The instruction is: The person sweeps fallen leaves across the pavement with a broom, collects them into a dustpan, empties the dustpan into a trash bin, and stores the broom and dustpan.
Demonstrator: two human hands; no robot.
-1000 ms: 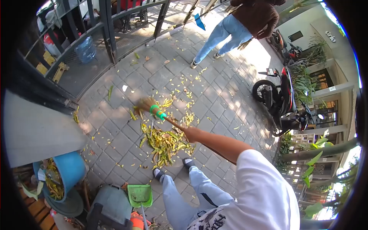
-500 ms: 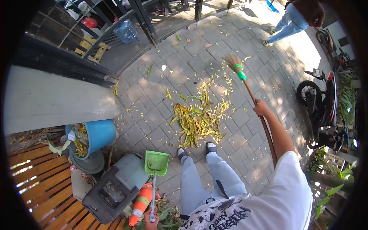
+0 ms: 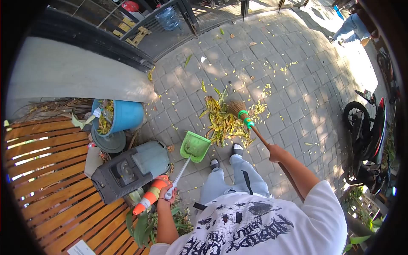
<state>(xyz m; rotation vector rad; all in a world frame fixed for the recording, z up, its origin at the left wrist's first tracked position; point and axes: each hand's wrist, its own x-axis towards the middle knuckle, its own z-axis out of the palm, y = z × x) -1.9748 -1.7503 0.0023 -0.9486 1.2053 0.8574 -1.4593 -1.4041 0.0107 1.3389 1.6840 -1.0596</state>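
My right hand [image 3: 277, 153] is closed around the wooden handle of a broom [image 3: 242, 114], whose bristles, bound with green bands, touch the right side of a pile of yellow leaves [image 3: 216, 121]. My left hand [image 3: 167, 194] grips the grey handle of a green dustpan [image 3: 195, 146]. The pan hangs left of my feet, apart from the leaf pile, and no leaves show in it. Smaller yellow leaves lie scattered on the paving [image 3: 178, 106] around the pile.
To the left stand a blue bucket [image 3: 129, 115] holding leaves, a grey-black bin [image 3: 146, 159], an orange traffic cone [image 3: 151, 195] and a wooden slatted bench [image 3: 55, 178]. A motorcycle [image 3: 369, 136] is parked at right. A person [image 3: 355, 29] is at the far right. A metal gate [image 3: 170, 34] lies ahead.
The broom head has come down and left from the paving beyond onto the pile. My left hand has raised the dustpan toward the leaves. The person has shifted right in view.
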